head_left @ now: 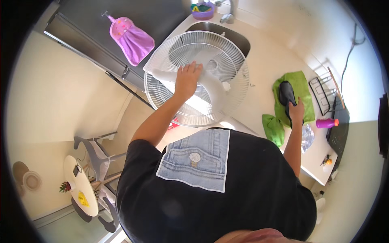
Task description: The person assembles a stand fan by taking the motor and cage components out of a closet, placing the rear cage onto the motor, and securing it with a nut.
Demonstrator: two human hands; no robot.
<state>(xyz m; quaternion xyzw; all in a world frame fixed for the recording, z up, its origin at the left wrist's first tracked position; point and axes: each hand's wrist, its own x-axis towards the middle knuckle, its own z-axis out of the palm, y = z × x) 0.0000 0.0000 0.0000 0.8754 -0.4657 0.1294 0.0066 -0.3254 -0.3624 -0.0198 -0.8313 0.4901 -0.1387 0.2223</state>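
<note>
The pale counter [263,54] runs from the top to the right of the frame, and the white fan [214,95], in the upper middle, partly covers it; the left hand [188,79] lies across the fan, fingers extended and slightly apart, though whether they grip a blade I cannot tell. Right of centre, above a green cloth [303,83], the right hand [297,110] has its fingers closed around a black tool [287,91]. A purple bottle [325,123] is near the cloth's lower right.
</note>
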